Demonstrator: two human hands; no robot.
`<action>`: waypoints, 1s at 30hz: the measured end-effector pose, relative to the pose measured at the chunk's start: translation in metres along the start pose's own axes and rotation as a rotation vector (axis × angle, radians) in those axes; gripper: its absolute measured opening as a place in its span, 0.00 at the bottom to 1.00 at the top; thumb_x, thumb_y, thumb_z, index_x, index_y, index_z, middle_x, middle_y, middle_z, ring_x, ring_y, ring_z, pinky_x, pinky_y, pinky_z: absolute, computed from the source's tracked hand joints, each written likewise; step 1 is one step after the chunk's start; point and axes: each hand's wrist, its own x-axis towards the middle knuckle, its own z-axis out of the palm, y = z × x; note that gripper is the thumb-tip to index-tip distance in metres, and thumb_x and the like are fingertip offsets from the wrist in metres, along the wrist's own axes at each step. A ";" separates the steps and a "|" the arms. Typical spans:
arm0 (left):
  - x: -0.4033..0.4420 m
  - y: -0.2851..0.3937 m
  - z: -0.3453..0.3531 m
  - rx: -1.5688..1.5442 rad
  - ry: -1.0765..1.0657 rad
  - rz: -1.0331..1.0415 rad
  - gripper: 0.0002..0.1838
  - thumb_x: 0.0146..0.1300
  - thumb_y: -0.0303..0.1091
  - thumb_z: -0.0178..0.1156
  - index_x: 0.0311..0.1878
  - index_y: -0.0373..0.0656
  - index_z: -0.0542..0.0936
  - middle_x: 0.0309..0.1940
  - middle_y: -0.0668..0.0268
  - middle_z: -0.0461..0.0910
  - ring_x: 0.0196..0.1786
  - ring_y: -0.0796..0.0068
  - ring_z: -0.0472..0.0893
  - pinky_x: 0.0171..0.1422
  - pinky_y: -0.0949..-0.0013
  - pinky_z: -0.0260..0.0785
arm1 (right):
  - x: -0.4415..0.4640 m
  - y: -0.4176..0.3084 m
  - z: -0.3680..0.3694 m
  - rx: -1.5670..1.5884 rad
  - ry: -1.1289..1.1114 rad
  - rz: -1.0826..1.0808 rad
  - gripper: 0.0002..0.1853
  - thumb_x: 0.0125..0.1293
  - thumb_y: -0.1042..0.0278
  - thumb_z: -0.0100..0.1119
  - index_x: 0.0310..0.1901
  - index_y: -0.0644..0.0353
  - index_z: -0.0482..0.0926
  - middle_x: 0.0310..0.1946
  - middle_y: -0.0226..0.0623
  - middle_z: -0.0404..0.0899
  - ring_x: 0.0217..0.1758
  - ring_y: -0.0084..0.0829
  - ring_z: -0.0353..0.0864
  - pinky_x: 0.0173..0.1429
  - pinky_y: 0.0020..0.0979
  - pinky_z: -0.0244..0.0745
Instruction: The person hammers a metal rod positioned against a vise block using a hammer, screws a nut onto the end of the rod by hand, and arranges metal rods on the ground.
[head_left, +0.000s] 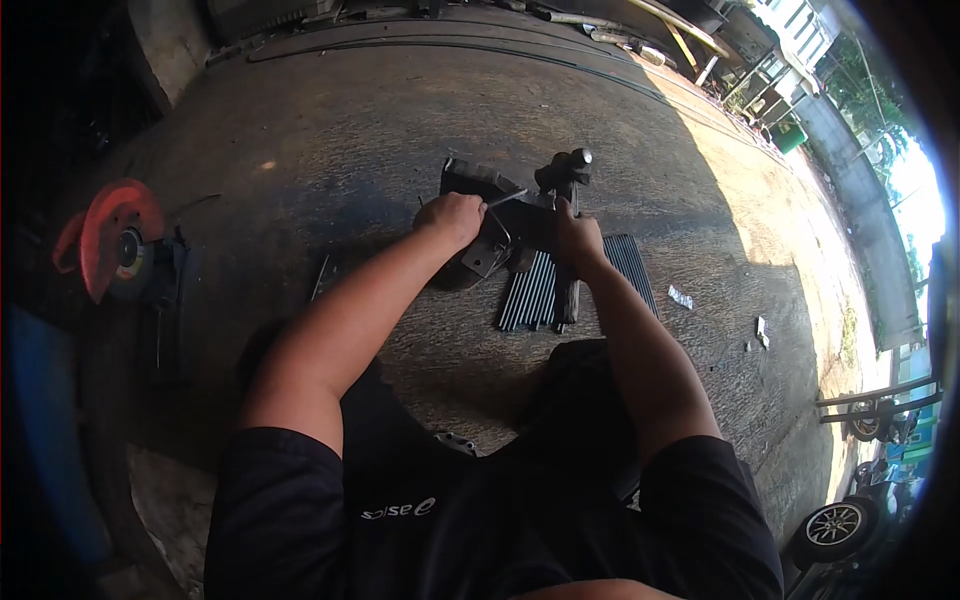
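My left hand (452, 220) is closed on a thin metal rod (505, 197) that lies over a dark metal block (477, 180). A bent piece of thin rod and a small plate with a hole (485, 258) show just below that hand. My right hand (580, 238) is wrapped round the handle of a hammer (566, 172), whose head stands above the fist at the right of the block. Under and beside my right wrist lie several straight metal rods (528, 290), side by side on the ground.
A cut-off machine with a red guard (122, 225) stands at the left. Small foil scraps (680, 297) lie right of the rods. Long thin bars (450, 42) stretch across the ground at the back. A vehicle wheel (834, 523) shows at the lower right.
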 end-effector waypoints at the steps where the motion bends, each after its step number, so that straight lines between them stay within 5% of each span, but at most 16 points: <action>1: 0.000 0.002 -0.001 -0.002 -0.018 -0.024 0.18 0.72 0.46 0.46 0.44 0.45 0.81 0.40 0.52 0.83 0.45 0.48 0.82 0.50 0.49 0.74 | -0.014 -0.009 -0.012 0.129 -0.055 0.094 0.42 0.64 0.33 0.49 0.44 0.80 0.77 0.41 0.57 0.82 0.47 0.48 0.83 0.52 0.38 0.74; 4: -0.001 0.001 0.004 -0.014 -0.046 -0.060 0.19 0.72 0.46 0.45 0.44 0.44 0.81 0.41 0.52 0.83 0.46 0.47 0.82 0.51 0.49 0.74 | 0.002 -0.004 -0.023 0.215 -0.063 0.028 0.39 0.65 0.35 0.51 0.40 0.78 0.78 0.33 0.46 0.81 0.36 0.39 0.82 0.43 0.34 0.76; 5: 0.001 0.000 0.006 -0.030 -0.046 -0.070 0.19 0.72 0.46 0.45 0.43 0.43 0.81 0.42 0.51 0.82 0.46 0.47 0.81 0.52 0.48 0.73 | 0.006 -0.003 -0.025 0.285 0.025 -0.073 0.32 0.67 0.39 0.52 0.35 0.70 0.78 0.23 0.35 0.76 0.24 0.29 0.76 0.30 0.31 0.73; 7: 0.009 -0.009 0.012 -0.049 -0.030 -0.049 0.20 0.72 0.46 0.45 0.43 0.42 0.81 0.42 0.51 0.82 0.46 0.47 0.81 0.53 0.48 0.73 | -0.020 -0.039 -0.050 0.685 -0.017 -0.223 0.28 0.71 0.44 0.49 0.31 0.68 0.77 0.21 0.37 0.76 0.23 0.28 0.76 0.28 0.31 0.71; 8: 0.009 -0.013 0.017 -0.064 -0.027 -0.028 0.20 0.72 0.46 0.45 0.43 0.41 0.81 0.42 0.50 0.82 0.46 0.47 0.81 0.53 0.48 0.73 | -0.046 -0.069 -0.068 0.806 -0.034 -0.243 0.23 0.73 0.49 0.48 0.28 0.60 0.72 0.17 0.29 0.69 0.18 0.21 0.70 0.22 0.28 0.67; 11: 0.006 -0.012 0.013 -0.096 -0.032 -0.029 0.21 0.72 0.46 0.45 0.43 0.40 0.81 0.42 0.50 0.82 0.47 0.47 0.81 0.54 0.48 0.72 | -0.042 -0.080 -0.076 0.869 0.101 -0.416 0.23 0.74 0.48 0.46 0.27 0.58 0.70 0.17 0.28 0.69 0.17 0.21 0.70 0.20 0.27 0.67; 13: 0.008 -0.012 0.011 -0.069 -0.054 -0.029 0.21 0.72 0.46 0.44 0.46 0.42 0.81 0.44 0.51 0.82 0.49 0.48 0.81 0.55 0.48 0.72 | -0.037 -0.076 -0.068 0.815 0.223 -0.502 0.25 0.72 0.45 0.47 0.31 0.62 0.73 0.19 0.36 0.73 0.20 0.30 0.75 0.27 0.33 0.73; 15: 0.008 -0.010 0.012 -0.043 -0.089 -0.020 0.21 0.73 0.46 0.42 0.49 0.44 0.82 0.47 0.52 0.82 0.51 0.49 0.81 0.57 0.49 0.72 | 0.004 -0.026 -0.031 0.353 0.291 -0.430 0.30 0.70 0.41 0.47 0.38 0.70 0.76 0.26 0.52 0.79 0.32 0.49 0.82 0.42 0.44 0.77; 16: 0.008 -0.008 0.012 -0.045 -0.096 -0.055 0.21 0.73 0.47 0.43 0.47 0.43 0.81 0.46 0.51 0.82 0.51 0.48 0.81 0.56 0.49 0.72 | 0.001 -0.015 -0.022 0.018 0.182 -0.335 0.36 0.68 0.38 0.46 0.46 0.76 0.77 0.37 0.67 0.79 0.49 0.61 0.79 0.57 0.48 0.72; 17: 0.009 -0.005 0.010 -0.047 -0.096 -0.088 0.21 0.72 0.47 0.44 0.45 0.42 0.81 0.45 0.51 0.82 0.50 0.48 0.81 0.55 0.49 0.72 | 0.011 0.000 -0.010 -0.353 -0.051 -0.243 0.41 0.68 0.34 0.43 0.50 0.77 0.76 0.40 0.66 0.80 0.50 0.58 0.80 0.55 0.44 0.73; 18: 0.008 0.000 0.010 -0.045 -0.090 -0.071 0.21 0.72 0.47 0.44 0.45 0.42 0.81 0.45 0.51 0.82 0.50 0.48 0.81 0.55 0.49 0.72 | 0.006 -0.001 -0.006 -0.146 -0.098 -0.031 0.45 0.64 0.29 0.45 0.50 0.78 0.76 0.44 0.69 0.78 0.53 0.57 0.80 0.55 0.43 0.73; 21: 0.006 0.005 0.005 -0.026 -0.114 -0.118 0.22 0.74 0.47 0.41 0.47 0.44 0.81 0.49 0.52 0.81 0.53 0.49 0.80 0.58 0.50 0.71 | 0.008 0.007 -0.011 -0.007 -0.029 -0.036 0.45 0.61 0.28 0.50 0.46 0.78 0.77 0.38 0.60 0.82 0.43 0.51 0.84 0.48 0.41 0.76; 23: 0.004 0.004 0.008 -0.036 -0.128 -0.114 0.22 0.74 0.47 0.41 0.46 0.43 0.81 0.48 0.51 0.81 0.52 0.48 0.80 0.58 0.49 0.71 | 0.008 0.000 -0.022 0.257 -0.071 0.034 0.36 0.64 0.34 0.53 0.38 0.71 0.78 0.27 0.43 0.80 0.27 0.37 0.81 0.34 0.36 0.77; 25: 0.008 -0.001 0.008 -0.055 -0.129 -0.112 0.22 0.74 0.47 0.41 0.46 0.41 0.81 0.47 0.50 0.81 0.52 0.47 0.80 0.58 0.49 0.71 | 0.001 -0.019 -0.038 0.492 -0.005 -0.138 0.25 0.68 0.42 0.53 0.33 0.61 0.75 0.19 0.29 0.71 0.18 0.24 0.71 0.23 0.30 0.70; 30: 0.017 -0.011 0.026 -0.027 -0.226 -0.147 0.27 0.75 0.48 0.37 0.48 0.37 0.81 0.49 0.47 0.81 0.53 0.45 0.80 0.59 0.49 0.70 | -0.040 -0.083 -0.089 0.881 0.142 -0.511 0.21 0.72 0.48 0.51 0.31 0.60 0.70 0.18 0.31 0.72 0.19 0.23 0.73 0.22 0.27 0.70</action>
